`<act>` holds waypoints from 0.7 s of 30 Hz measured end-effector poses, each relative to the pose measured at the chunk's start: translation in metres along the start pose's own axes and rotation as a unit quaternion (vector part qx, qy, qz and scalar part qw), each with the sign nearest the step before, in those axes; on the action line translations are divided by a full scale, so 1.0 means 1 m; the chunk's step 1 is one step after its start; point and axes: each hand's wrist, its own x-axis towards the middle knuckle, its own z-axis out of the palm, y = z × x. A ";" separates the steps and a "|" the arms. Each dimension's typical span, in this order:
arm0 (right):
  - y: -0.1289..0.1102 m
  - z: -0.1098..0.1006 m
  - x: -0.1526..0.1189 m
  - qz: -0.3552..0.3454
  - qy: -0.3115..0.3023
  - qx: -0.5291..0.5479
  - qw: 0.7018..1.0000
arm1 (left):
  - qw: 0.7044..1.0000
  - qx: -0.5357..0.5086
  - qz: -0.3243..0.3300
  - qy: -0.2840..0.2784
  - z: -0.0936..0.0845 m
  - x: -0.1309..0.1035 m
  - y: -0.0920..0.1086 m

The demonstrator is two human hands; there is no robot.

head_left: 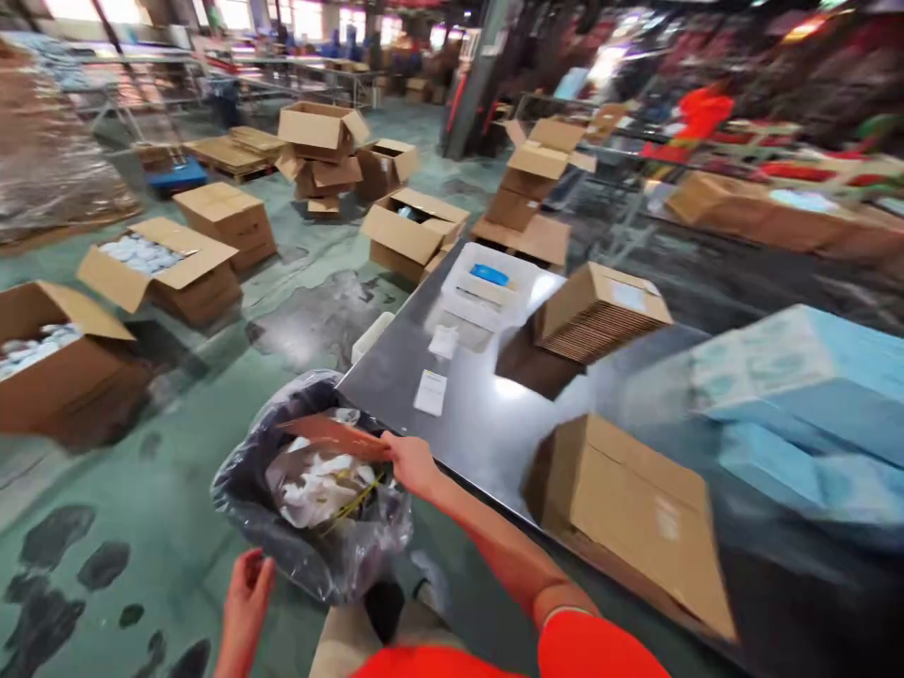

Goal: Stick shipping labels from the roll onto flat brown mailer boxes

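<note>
Green warehouse floor (169,508) is surrounding a shiny metal surface (487,424).
Blur is smearing the blue packages (847,414), cut off at right; a plastic-lined bin (244,476) is holding white scraps (314,492), while the right hand's (413,463) fingers are pinching a brown sheet (329,435) above them and the left hand's (249,584) are loosely curling beside it.

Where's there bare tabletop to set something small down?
The metal table has a bare patch between the white card, cardboard stack and large brown box. Right of those, blue packs crowd it; the white tray occupies the far end.
</note>
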 end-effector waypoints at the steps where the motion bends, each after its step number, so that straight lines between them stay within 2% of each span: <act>1: 0.013 -0.010 -0.024 0.012 0.037 0.037 0.999 | 1.000 -0.009 0.001 -0.020 0.008 0.013 0.016; 3: 0.044 -0.022 -0.077 0.021 0.157 0.102 0.982 | 0.998 -0.019 0.016 -0.062 0.031 0.029 0.048; 5: 0.080 -0.026 -0.135 0.026 0.297 0.109 0.948 | 0.993 -0.015 0.060 -0.099 0.062 0.032 0.078; 7: 0.118 -0.025 -0.192 0.064 0.406 0.060 0.909 | 0.983 -0.004 0.102 -0.150 0.101 0.020 0.102; 10: 0.176 -0.018 -0.261 0.171 0.472 -0.024 0.865 | 0.958 0.010 0.134 -0.253 0.169 -0.024 0.122; 13: 0.230 -0.006 -0.304 0.287 0.442 -0.058 0.848 | 0.922 0.026 0.141 -0.359 0.240 -0.083 0.119; 16: 0.271 0.010 -0.327 0.358 0.341 -0.038 0.868 | 0.895 0.051 0.164 -0.412 0.309 -0.132 0.104; 18: 0.289 0.026 -0.337 0.354 0.267 -0.013 0.896 | 0.887 0.076 0.196 -0.411 0.355 -0.155 0.094; 21: 0.305 0.051 -0.349 0.280 0.169 0.028 0.945 | 0.868 0.142 0.238 -0.412 0.418 -0.179 0.088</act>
